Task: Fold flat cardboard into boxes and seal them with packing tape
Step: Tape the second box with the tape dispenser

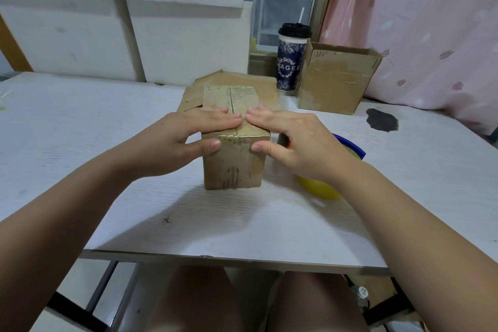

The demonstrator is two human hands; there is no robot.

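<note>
Two hands atop small brown cardboard box (233, 167), upright on white bench (80, 143): left hand (188, 131) and right hand (293, 133), each grip wide, straight fingers pressing closed top flaps, thumbs on box front.

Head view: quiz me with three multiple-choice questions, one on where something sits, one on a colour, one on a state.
1. Where does the drink cup stand?
A. on a chair
B. just left of the open box
C. at the table's near edge

2. What colour is the cup's lid?
A. white
B. red
C. black

3. How are the top flaps of the box under both hands?
A. standing upright
B. folded down flat, edges meeting
C. torn off

Answers:
1 B, the cup stands at the back beside the open box.
2 C, the lid is black.
3 B, the left hand and right hand press the flaps flat.
</note>
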